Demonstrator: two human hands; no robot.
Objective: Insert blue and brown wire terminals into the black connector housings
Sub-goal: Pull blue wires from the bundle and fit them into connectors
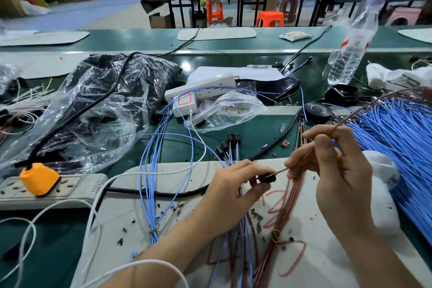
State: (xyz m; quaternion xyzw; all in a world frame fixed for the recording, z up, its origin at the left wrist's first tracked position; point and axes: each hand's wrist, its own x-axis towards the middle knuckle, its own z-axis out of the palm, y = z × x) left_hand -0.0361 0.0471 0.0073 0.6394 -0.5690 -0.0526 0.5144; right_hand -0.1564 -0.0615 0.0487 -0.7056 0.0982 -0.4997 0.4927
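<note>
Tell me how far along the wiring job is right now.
Done: a few wired housings lie beyond the hands. In hand: the left hand grips a black housing while the right hand pinches a brown wire at its opening. Left: the large blue wire bundle and tied brown wires.

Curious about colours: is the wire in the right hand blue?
No, the right hand pinches a brown wire, its tip at the black housing the left hand holds.

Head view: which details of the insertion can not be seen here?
- Tip of brown wire: head view, too small to tell whether it is inside the housing.
- Openings of housing: head view, covered by the left hand.
- Far end of blue bundle: head view, cut off by the right edge.
</note>
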